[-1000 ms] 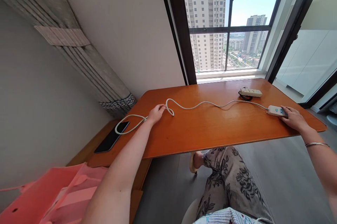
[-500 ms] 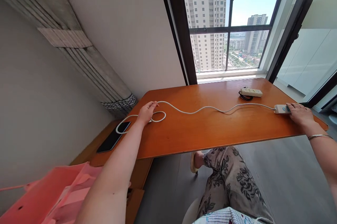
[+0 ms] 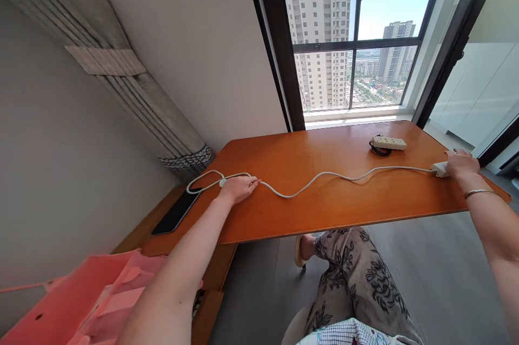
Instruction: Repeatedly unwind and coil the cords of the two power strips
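Note:
A white power strip (image 3: 439, 169) lies near the right end of the orange wooden table (image 3: 324, 201). My right hand (image 3: 460, 163) covers and grips it. Its white cable (image 3: 324, 176) runs left across the table in a shallow wave to a loop (image 3: 205, 180) at the left end. My left hand (image 3: 239, 188) rests on the cable next to that loop, fingers curled over the cord. A second white power strip (image 3: 388, 143) with a coiled black cable sits at the far right, apart from both hands.
A black phone (image 3: 176, 211) lies on a lower wooden ledge left of the table. A pink bag (image 3: 68, 302) sits at the bottom left. A window is behind the table. My patterned trouser legs are under the table's front edge.
My right hand has pulled the power strip further right, drawing the cable straighter. My left hand has slid along the cord toward me, and the small loop has opened out to the left.

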Demonstrator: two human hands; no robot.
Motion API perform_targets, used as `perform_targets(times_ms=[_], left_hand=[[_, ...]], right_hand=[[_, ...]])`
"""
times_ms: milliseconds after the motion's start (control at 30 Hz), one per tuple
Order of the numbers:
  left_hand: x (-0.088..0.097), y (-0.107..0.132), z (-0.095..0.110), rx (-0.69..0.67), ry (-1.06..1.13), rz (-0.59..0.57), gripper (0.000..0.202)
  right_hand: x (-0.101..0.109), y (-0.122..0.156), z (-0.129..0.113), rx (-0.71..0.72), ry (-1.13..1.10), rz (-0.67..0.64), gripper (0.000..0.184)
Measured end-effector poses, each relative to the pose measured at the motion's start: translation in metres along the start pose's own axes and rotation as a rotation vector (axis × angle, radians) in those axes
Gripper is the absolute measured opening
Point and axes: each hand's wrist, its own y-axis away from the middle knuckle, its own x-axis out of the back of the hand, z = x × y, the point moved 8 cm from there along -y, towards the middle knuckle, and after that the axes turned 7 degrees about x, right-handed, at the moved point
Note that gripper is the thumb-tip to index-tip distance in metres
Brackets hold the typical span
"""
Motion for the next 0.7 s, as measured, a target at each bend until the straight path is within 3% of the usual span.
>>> perform_targets(times_ms=[100,167,267,333,433,567,700], left_hand=[[-0.009,-0.005,0.014,-0.045,-0.097,-0.064,0.040],[-0.009,-0.010,0.023,-0.017,-0.145,-0.028,0.039],[0.005,-0.013,0.046,0.029,-0.134,0.177,0.034],[0.014,-0.008,0.072,-0.012,-0.030,0.329,0.042],[0.013,0.007,0.121,-0.128,0.198,0.442,0.042],[-0.006,0.024,0.179,-0.265,0.405,0.449,0.044],[-0.023,0.032,0.206,-0.351,0.448,0.431,0.049]], right_hand=[[-0.001,-0.005,-0.042,0.054,-0.012,-0.079,0.049],[-0.002,-0.008,-0.071,0.113,-0.025,-0.082,0.050],[-0.007,-0.011,-0.106,0.191,-0.050,-0.065,0.047],[-0.013,-0.012,-0.124,0.229,-0.069,-0.064,0.047],[-0.021,-0.012,-0.146,0.246,-0.074,-0.084,0.051],[-0.026,-0.014,-0.165,0.230,-0.065,-0.105,0.055],[-0.024,-0.021,-0.174,0.201,-0.098,-0.072,0.054]])
